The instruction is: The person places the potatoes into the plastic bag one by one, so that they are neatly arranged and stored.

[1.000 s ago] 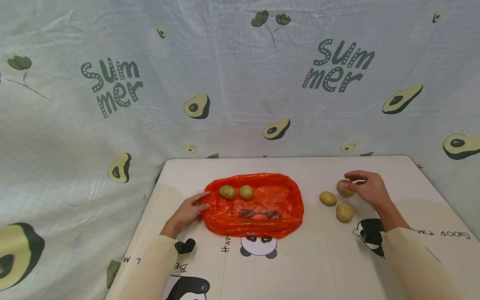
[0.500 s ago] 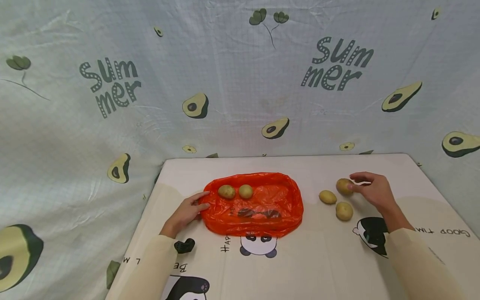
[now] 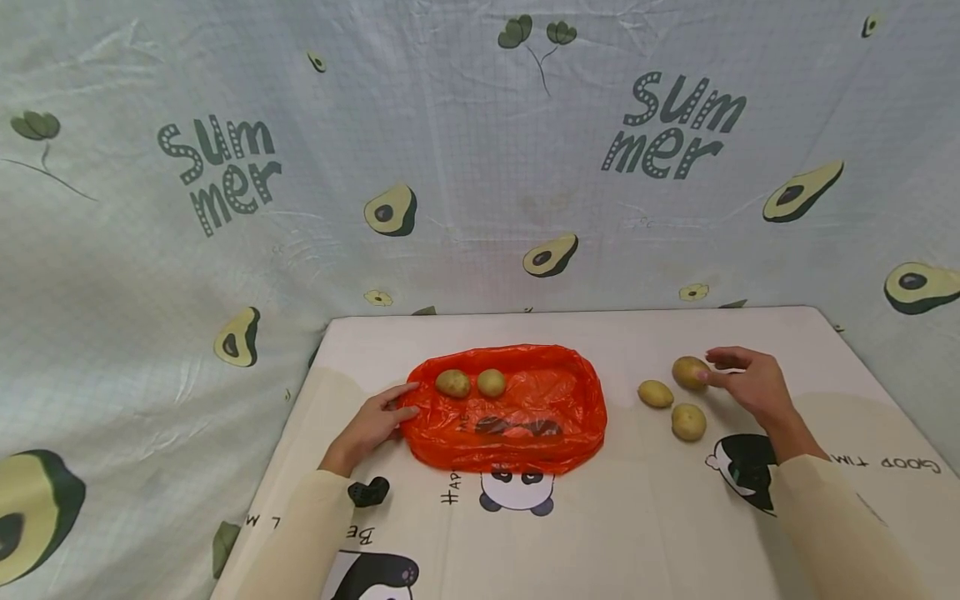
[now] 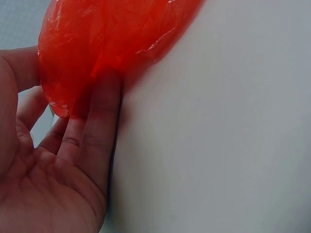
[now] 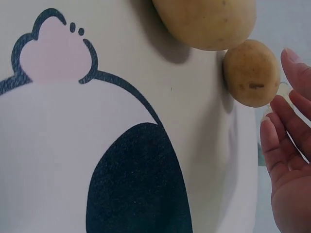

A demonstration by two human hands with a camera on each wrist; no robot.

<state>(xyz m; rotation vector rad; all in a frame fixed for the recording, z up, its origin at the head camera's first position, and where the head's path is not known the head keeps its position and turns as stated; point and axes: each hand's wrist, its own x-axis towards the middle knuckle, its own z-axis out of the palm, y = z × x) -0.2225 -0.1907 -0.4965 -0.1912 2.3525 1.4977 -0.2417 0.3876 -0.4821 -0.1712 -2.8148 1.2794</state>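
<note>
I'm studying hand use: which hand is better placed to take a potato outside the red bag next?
Likely the right hand, beside those three potatoes; the left hand touches the opposite side of the red bag.

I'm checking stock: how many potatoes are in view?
5: two potatoes side by side in the red bag; three potatoes on the table near the right hand.

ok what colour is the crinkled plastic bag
The crinkled plastic bag is bright red and see-through, best seen in the head view.

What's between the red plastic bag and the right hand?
In the head view, three potatoes lie between the red plastic bag and the right hand.
</note>
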